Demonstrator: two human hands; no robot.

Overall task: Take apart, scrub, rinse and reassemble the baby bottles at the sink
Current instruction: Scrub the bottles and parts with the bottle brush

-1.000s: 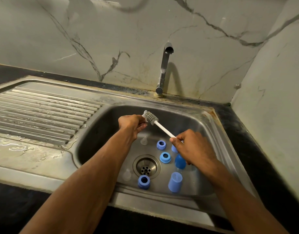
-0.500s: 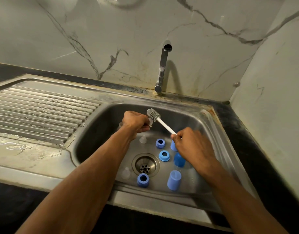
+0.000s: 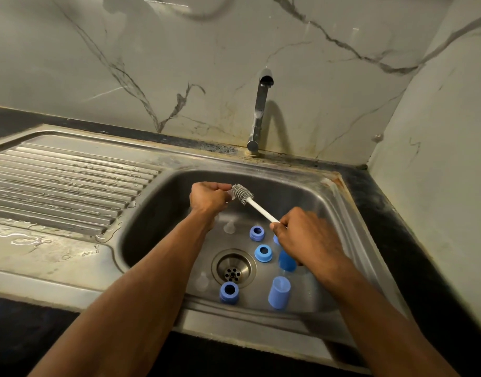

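Over the sink (image 3: 350,202): right hand (image 3: 307,238) gripping the white brush (image 3: 250,200) handle, left hand (image 3: 208,198) pinching a clear teat (image 3: 230,192) against the bristles. Below, blue rings (image 3: 263,253) and caps (image 3: 279,292) scattered around the drain (image 3: 233,268).

Since a second ago we see the brush (image 3: 242,194) head swing over toward the left hand (image 3: 208,198); half a second back it stood just off the fingers, and now its grey bristles touch a small clear piece, perhaps a teat, pinched there. The right hand (image 3: 305,238) has shifted slightly with the white handle
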